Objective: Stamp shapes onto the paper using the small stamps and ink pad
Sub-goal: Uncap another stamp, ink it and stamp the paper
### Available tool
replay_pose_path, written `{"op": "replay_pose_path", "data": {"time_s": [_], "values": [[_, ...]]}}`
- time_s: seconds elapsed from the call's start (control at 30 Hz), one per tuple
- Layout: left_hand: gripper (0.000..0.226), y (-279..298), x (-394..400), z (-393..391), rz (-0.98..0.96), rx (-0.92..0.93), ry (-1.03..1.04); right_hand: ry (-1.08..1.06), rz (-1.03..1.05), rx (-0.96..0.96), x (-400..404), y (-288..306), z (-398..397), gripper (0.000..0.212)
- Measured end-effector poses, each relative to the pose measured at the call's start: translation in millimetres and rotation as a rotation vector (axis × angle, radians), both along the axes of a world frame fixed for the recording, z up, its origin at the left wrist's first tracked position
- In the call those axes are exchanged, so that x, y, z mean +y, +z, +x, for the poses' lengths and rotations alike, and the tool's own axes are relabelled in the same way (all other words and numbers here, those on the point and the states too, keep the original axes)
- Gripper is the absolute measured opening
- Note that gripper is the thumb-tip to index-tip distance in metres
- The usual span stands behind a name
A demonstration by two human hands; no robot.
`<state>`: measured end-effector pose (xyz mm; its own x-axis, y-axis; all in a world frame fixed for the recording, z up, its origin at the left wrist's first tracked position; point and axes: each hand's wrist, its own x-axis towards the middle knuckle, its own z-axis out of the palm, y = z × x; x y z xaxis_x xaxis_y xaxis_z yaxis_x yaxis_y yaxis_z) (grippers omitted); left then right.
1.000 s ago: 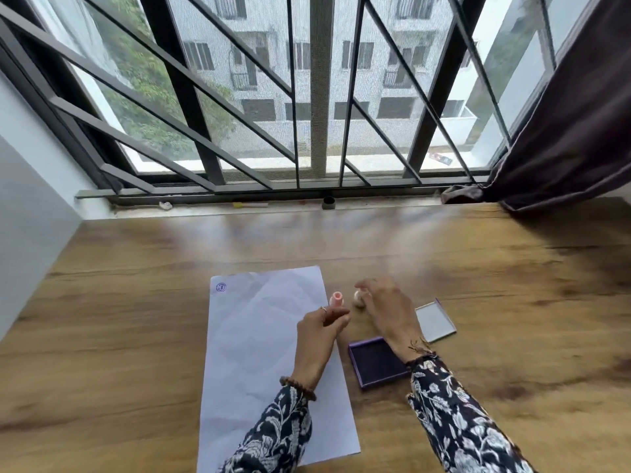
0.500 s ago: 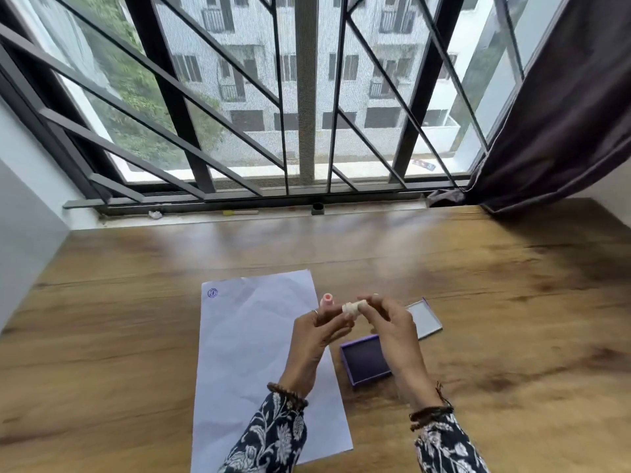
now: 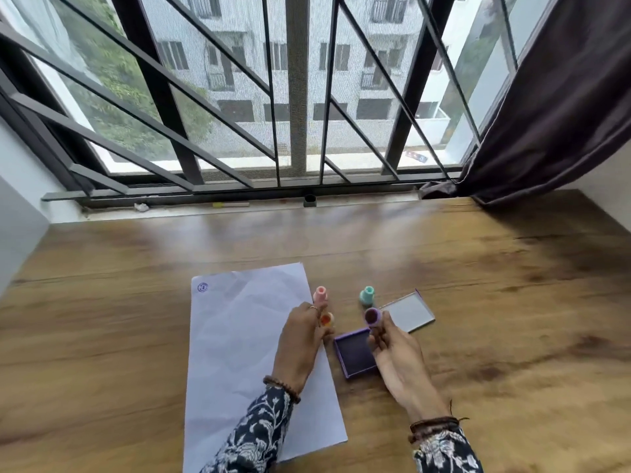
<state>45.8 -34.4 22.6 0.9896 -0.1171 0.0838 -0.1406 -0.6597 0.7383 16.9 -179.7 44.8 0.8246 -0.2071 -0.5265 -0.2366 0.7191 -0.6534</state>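
Observation:
A white sheet of paper (image 3: pixel 239 353) lies on the wooden table with one small blue round print (image 3: pixel 202 287) near its far left corner. My right hand (image 3: pixel 392 353) holds a small purple stamp (image 3: pixel 372 316) above the open purple ink pad (image 3: pixel 355 353), its dark face turned up toward me. My left hand (image 3: pixel 300 339) grips a small orange piece (image 3: pixel 326 320), either a cap or a stamp. A pink stamp (image 3: pixel 320 294) stands at the paper's right edge. A teal stamp (image 3: pixel 367 296) stands beyond the pad.
The ink pad's lid (image 3: pixel 408 312) lies open to the pad's right. The wooden table (image 3: pixel 495 319) runs to a barred window at the back. A dark curtain (image 3: pixel 563 114) hangs at the right. Small bits sit on the sill (image 3: pixel 239 204).
My hands came together, then drew apart. The right hand now shows a purple stamp face, the left an orange piece. A teal stamp is now visible behind.

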Motion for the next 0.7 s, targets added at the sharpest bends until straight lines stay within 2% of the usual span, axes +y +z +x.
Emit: {"op": "replay_pose_path", "data": {"time_s": [0.07, 0.17, 0.23, 0.3, 0.37, 0.43, 0.5, 0.6, 0.7], "values": [[0.009, -2, 0, 0, 0.033, 0.001, -0.016, 0.002, 0.033, -0.006, -2, -1, -3, 0.022], [0.046, -2, 3, -3, -0.01, 0.043, -0.051, 0.042, -0.031, -0.045, -6, 0, -8, 0.016], [0.064, -5, 9, -10, -0.024, 0.029, -0.122, 0.086, -0.146, -0.066, -10, 1, -14, 0.013], [0.077, -11, 14, -20, 0.095, -0.005, -0.225, 0.148, -0.376, -0.046, -12, 1, -21, 0.009], [0.087, -18, 16, -28, 0.204, 0.023, -0.277, 0.208, -0.754, -0.001, -10, 0, -27, 0.007], [0.087, -24, 16, -31, 0.265, 0.029, -0.278, 0.258, -1.166, -0.024, -3, -3, -32, 0.009], [0.08, -25, 14, -32, 0.283, -0.006, -0.268, 0.312, -1.451, -0.142, 6, -7, -37, 0.012], [0.074, -28, 14, -33, 0.254, -0.011, -0.251, 0.406, -1.795, -0.284, 16, -15, -43, 0.012], [0.072, -30, 14, -33, 0.24, -0.002, -0.24, 0.404, -1.921, -0.287, 20, -13, -41, 0.015]]}}
